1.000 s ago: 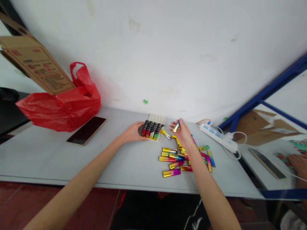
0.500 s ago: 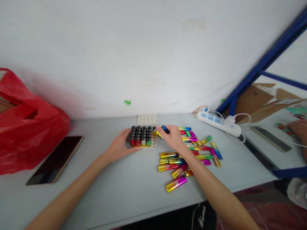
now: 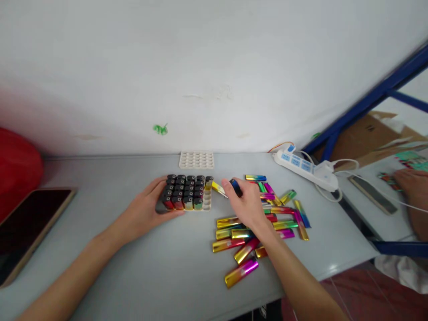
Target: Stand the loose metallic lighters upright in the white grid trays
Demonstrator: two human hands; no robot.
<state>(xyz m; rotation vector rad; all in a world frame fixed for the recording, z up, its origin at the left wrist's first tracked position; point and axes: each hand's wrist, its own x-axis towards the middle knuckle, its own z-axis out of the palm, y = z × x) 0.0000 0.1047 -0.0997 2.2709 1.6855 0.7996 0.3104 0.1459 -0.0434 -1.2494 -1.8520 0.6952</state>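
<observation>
My left hand (image 3: 147, 207) is wrapped round the left side of a white holder (image 3: 207, 203) with round cells. Several lighters with black tops (image 3: 184, 192) stand upright in it in rows; the rightmost column has one lighter (image 3: 209, 182) at the back and bare cells in front. To the right of the holder, my right hand (image 3: 245, 203) is closed on a lighter, whose blue and black end (image 3: 236, 187) sticks up above the fingers. A gold lighter (image 3: 219, 189) lies at the fingertips; I cannot tell whether it is held too.
Loose shiny lighters (image 3: 241, 273) lie scattered under and around my right forearm. Behind the holder is another white holder (image 3: 196, 160). A power strip (image 3: 306, 169), a phone (image 3: 33, 227) and a red bag (image 3: 20, 167) flank the work. Another person's hand (image 3: 413, 183) is far right.
My right hand has drawn slightly away from the holder, and the gold lighter at its fingertips shows more. One lighter still stands in the rightmost column. The camera view has shifted.
</observation>
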